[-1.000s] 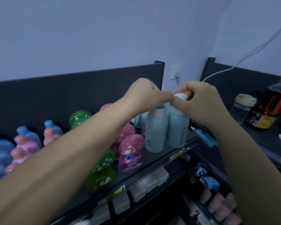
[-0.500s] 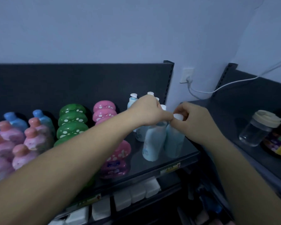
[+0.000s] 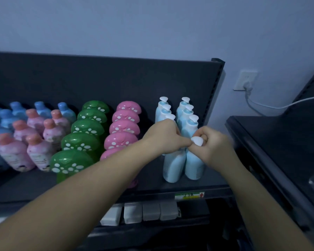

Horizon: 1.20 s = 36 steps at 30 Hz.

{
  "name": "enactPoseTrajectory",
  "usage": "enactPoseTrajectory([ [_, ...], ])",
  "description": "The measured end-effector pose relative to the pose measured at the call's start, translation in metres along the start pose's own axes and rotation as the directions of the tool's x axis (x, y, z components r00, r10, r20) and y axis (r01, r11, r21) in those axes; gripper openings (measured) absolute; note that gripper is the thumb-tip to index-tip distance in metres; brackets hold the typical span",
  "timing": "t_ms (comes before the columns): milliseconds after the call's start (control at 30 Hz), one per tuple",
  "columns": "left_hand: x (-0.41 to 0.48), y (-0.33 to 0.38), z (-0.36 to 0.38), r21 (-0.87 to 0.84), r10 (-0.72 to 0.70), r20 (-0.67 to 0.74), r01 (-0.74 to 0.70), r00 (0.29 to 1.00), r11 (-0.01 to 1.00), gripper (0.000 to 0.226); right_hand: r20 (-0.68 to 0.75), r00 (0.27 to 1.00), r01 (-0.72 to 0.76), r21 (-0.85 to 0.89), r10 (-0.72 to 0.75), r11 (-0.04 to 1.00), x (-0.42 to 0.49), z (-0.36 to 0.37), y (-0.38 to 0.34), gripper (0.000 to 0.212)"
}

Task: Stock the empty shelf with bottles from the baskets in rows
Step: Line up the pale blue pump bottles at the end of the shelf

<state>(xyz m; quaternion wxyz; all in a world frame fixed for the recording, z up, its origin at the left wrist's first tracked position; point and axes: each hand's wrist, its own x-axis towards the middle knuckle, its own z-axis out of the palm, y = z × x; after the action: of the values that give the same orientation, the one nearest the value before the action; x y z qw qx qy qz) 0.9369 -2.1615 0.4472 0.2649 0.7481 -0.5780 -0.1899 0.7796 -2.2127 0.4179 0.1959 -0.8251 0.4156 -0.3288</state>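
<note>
Lower tier: white boxes (image 3: 130, 212), under the shelf (image 3: 152, 192) lip.

Shelf, front right: two pale-blue pump bottles, upright, touching side by side.
- Left bottle (image 3: 173, 167): the left hand (image 3: 163, 136) is curled over its top. The pump is hidden under the knuckles, so this is probably a pinch.
- Right bottle (image 3: 194, 165): the right hand (image 3: 213, 146) pinches its white pump (image 3: 197, 141).

Change: over the last second both hands stay on the tops and the pair stays standing. The view has swung from side-on to square-on, and the pair now reads as in line with its rows.

Behind: two pump rows (image 3: 187, 113), three deep.

Leftward: pink (image 3: 124, 126), green (image 3: 85, 138), small pink (image 3: 16, 151) and blue (image 3: 18, 110) rows.

Judgement: this pair looks placed and ready for letting go, and the shelf is nearly full.
</note>
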Motion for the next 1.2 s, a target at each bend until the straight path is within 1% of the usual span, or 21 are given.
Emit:
enactPoseTrajectory([
  [200, -0.003, 0.0, 0.013, -0.047, -0.083, -0.075, 0.08, 0.994, 0.996, 0.029, -0.043, 0.999, -0.007, 0.128, 0.013, 0.992, 0.005, 0.009, 0.021, 0.012],
  [267, -0.009, -0.003, 0.022, -0.078, -0.099, -0.109, 0.091, 0.989, 0.993, 0.028, -0.008, 1.0, -0.019, 0.205, 0.021, 0.979, 0.002, 0.008, 0.026, 0.012],
  [300, -0.013, -0.006, 0.028, -0.13, -0.112, -0.13, 0.095, 0.985, 0.987, 0.033, 0.026, 1.0, -0.023, 0.238, 0.018, 0.971, 0.0, 0.007, 0.03, 0.015],
  [333, -0.02, -0.008, 0.036, -0.207, -0.127, -0.159, 0.093, 0.979, 0.974, 0.042, 0.061, 0.998, -0.03, 0.258, 0.015, 0.966, -0.001, 0.006, 0.034, 0.02],
  [400, -0.038, -0.015, 0.054, -0.359, -0.14, -0.264, 0.038, 0.954, 0.932, 0.058, 0.125, 0.992, -0.059, 0.281, 0.025, 0.958, -0.006, 0.006, 0.045, 0.04],
  [467, -0.052, -0.025, 0.075, -0.41, -0.136, -0.355, -0.023, 0.925, 0.912, 0.067, 0.16, 0.985, -0.112, 0.307, 0.065, 0.945, -0.013, 0.009, 0.059, 0.059],
  [533, -0.055, -0.036, 0.096, -0.38, -0.129, -0.342, -0.011, 0.931, 0.925, 0.075, 0.17, 0.978, -0.171, 0.309, 0.123, 0.935, -0.022, 0.017, 0.073, 0.067],
  [600, -0.051, -0.045, 0.111, -0.34, -0.132, -0.293, 0.026, 0.947, 0.94, 0.082, 0.204, 0.966, -0.22, 0.315, 0.16, 0.923, -0.03, 0.031, 0.085, 0.068],
  [633, -0.049, -0.048, 0.116, -0.352, -0.14, -0.275, 0.036, 0.951, 0.935, 0.083, 0.23, 0.959, -0.237, 0.336, 0.165, 0.911, -0.035, 0.039, 0.09, 0.069],
  [667, -0.047, -0.052, 0.12, -0.384, -0.153, -0.261, 0.043, 0.953, 0.922, 0.082, 0.261, 0.951, -0.254, 0.364, 0.164, 0.896, -0.038, 0.047, 0.093, 0.068],
  [733, -0.044, -0.062, 0.124, -0.448, -0.18, -0.244, 0.054, 0.953, 0.893, 0.071, 0.312, 0.935, -0.291, 0.402, 0.169, 0.868, -0.043, 0.06, 0.095, 0.064],
  [833, -0.041, -0.073, 0.126, -0.472, -0.194, -0.219, 0.07, 0.956, 0.879, 0.06, 0.299, 0.932, -0.315, 0.395, 0.204, 0.863, -0.044, 0.067, 0.1, 0.058],
  [933, -0.038, -0.077, 0.128, -0.496, -0.176, -0.204, 0.053, 0.963, 0.867, 0.06, 0.271, 0.935, -0.324, 0.379, 0.23, 0.867, -0.043, 0.066, 0.102, 0.057],
  [1200, -0.027, -0.082, 0.122, -0.545, -0.149, -0.223, 0.004, 0.963, 0.839, 0.058, 0.256, 0.935, -0.326, 0.351, 0.245, 0.878, -0.032, 0.068, 0.099, 0.056],
])
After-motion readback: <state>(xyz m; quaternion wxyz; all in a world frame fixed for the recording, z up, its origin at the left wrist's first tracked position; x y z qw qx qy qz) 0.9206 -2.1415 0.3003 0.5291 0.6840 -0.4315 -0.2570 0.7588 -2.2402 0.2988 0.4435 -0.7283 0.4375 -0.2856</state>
